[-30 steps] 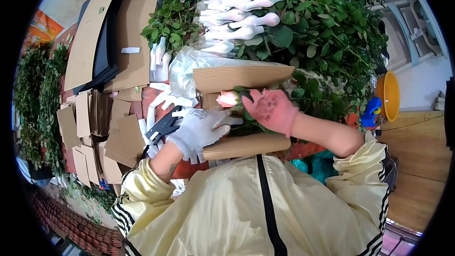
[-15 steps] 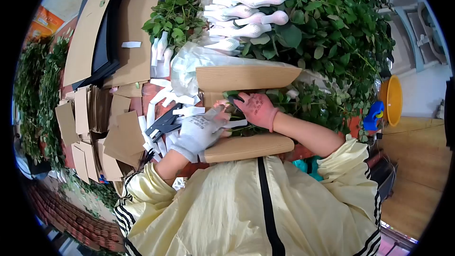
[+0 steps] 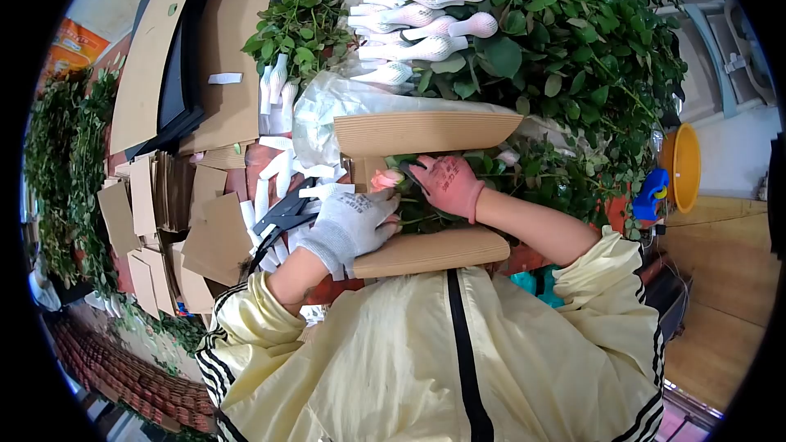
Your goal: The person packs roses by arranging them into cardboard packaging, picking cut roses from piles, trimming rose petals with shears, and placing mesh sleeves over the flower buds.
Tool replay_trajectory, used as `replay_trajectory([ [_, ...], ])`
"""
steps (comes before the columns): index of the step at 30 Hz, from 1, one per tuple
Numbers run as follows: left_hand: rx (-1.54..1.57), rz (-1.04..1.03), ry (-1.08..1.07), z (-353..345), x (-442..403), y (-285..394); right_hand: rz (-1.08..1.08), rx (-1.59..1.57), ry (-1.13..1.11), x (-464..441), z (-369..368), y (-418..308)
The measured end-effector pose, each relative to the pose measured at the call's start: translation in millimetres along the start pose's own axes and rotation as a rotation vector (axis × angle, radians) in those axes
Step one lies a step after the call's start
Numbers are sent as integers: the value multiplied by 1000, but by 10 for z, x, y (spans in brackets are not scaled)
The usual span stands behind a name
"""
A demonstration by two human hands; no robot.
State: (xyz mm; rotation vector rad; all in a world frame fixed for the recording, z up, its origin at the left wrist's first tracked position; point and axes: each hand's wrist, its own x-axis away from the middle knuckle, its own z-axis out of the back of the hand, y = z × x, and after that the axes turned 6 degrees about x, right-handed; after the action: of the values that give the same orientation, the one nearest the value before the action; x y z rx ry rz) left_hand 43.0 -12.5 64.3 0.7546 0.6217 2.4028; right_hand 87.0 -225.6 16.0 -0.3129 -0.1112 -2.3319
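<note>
A pink rose (image 3: 385,179) lies between the two hands, inside a folded corrugated cardboard piece (image 3: 426,133) whose flaps stand above and below. My left hand (image 3: 350,221), in a white glove, is closed near the bloom; a white net sleeve (image 3: 326,191) is beside its fingers, and what the fingertips hold is hidden. My right hand (image 3: 443,186), in a pink glove with dark fingertips, is closed just right of the bloom at the leaves and stem; its exact hold is too small to tell. Green stems run right under that hand.
Sleeved blooms (image 3: 426,47) and leafy stems (image 3: 573,57) fill the back. Loose white sleeves and a black tool (image 3: 282,217) lie left. Cut cardboard pieces (image 3: 214,237) are piled farther left, below large sheets (image 3: 155,57). A yellow basin (image 3: 686,168) and blue tape dispenser (image 3: 651,195) are at right.
The long white sleeve that stuck out right of my left hand no longer shows there. The rose bloom, bright at first, was mostly covered by my left fingers, and now shows again.
</note>
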Motion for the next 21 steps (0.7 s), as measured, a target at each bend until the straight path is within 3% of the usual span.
replay_trajectory([
  [1, -12, 43, -61, 12, -12, 22, 0, 0, 0, 5, 19, 17],
  [3, -2, -23, 7, -211, -5, -128, 18, -91, 325, 17, 34, 33],
  [4, 9, -90, 78, -280, 18, -156, 13, -101, 322, -3, 7, 8],
  [15, 168, -68, 267, -205, 76, -136, -177, -229, 383, -130, -225, -12],
  [19, 97, -64, 202, -251, 80, -141, -126, -192, 297, -69, -117, -7],
  [21, 154, -30, 162, -235, 105, -119, 104, -150, 166, -41, -77, -4],
])
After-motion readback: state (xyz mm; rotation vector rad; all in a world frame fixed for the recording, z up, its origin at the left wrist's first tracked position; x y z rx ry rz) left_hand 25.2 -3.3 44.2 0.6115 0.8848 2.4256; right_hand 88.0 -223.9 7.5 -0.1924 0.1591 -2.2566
